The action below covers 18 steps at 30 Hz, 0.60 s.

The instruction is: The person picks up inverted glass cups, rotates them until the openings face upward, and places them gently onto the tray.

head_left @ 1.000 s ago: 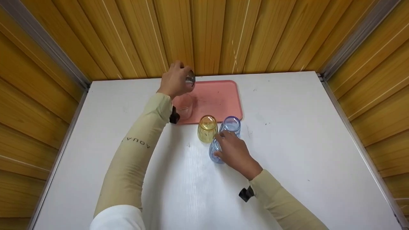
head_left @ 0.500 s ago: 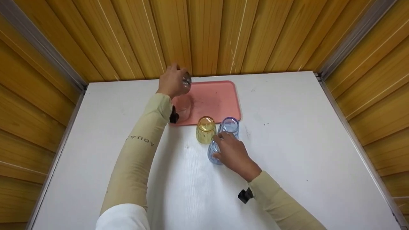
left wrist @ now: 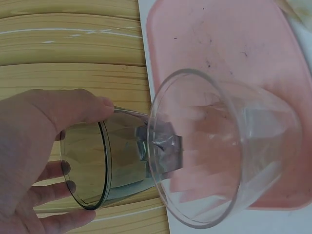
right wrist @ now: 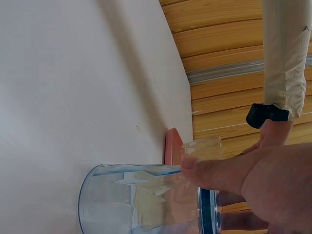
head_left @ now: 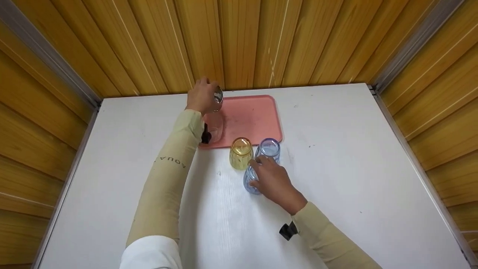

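My left hand [head_left: 201, 96] holds a smoky grey glass [left wrist: 126, 168] near its rim, thumb on one side and fingers on the other. The glass's narrow base points toward the mouth of a clear glass [left wrist: 268, 131], which stands upright on the left part of a pink tray [head_left: 255, 116]. In the left wrist view the base overlaps that mouth; whether it is inside, I cannot tell. My right hand [head_left: 274, 181] grips an upside-down light-blue glass [head_left: 251, 183] near its raised base. Just beyond are an upside-down yellow glass [head_left: 241, 155] and a blue glass [head_left: 269, 147], partly hidden by the hand.
The white table [head_left: 336, 149] runs back to a wood-look panel wall [head_left: 242, 45], close behind the left hand. More panels rise at both sides. The yellow and blue glasses stand right at the tray's front edge.
My left hand has come down slightly toward the clear glass with the smoky glass in it. My right hand stays on the light-blue glass. The head view has shifted a little.
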Available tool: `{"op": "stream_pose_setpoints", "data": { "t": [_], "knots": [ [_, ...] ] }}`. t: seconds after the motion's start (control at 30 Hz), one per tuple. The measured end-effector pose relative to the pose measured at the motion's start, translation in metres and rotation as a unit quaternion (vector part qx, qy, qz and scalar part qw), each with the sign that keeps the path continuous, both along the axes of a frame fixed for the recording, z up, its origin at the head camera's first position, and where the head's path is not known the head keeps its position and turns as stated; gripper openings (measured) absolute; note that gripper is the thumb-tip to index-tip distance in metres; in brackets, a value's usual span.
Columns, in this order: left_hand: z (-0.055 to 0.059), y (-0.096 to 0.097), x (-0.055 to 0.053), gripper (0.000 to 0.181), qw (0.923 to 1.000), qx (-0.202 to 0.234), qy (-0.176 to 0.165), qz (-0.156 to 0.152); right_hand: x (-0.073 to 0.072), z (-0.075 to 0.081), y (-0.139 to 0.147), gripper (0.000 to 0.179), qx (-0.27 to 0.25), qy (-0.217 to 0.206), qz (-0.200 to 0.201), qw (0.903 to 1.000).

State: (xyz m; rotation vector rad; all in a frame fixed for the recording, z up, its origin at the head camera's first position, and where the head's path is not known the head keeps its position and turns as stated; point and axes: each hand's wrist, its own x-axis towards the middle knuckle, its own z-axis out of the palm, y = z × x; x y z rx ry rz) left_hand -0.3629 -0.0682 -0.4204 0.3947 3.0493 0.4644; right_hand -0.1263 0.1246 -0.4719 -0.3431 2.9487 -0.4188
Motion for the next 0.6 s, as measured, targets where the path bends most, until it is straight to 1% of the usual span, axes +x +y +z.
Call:
{"op": "stream_pose_setpoints", "data": {
  "t": [0.13, 0.37, 0.6],
  "knots": [
    [-0.003, 0.000, -0.001, 0.058, 0.9999, 0.003, -0.005, 0.010, 0.002, 0.000, 0.000, 0.064, -0.001, 0.001, -0.001, 1.0000],
    [-0.008, 0.002, 0.000, 0.051, 0.9998, 0.005, -0.005, 0.021, 0.007, 0.002, 0.000, 0.064, 0.005, 0.002, -0.002, 1.0000],
    [-0.011, 0.004, 0.001, 0.059, 0.9997, -0.003, -0.008, 0.023, 0.013, 0.004, 0.000, 0.064, 0.007, 0.012, -0.002, 0.9999]
  ]
}}
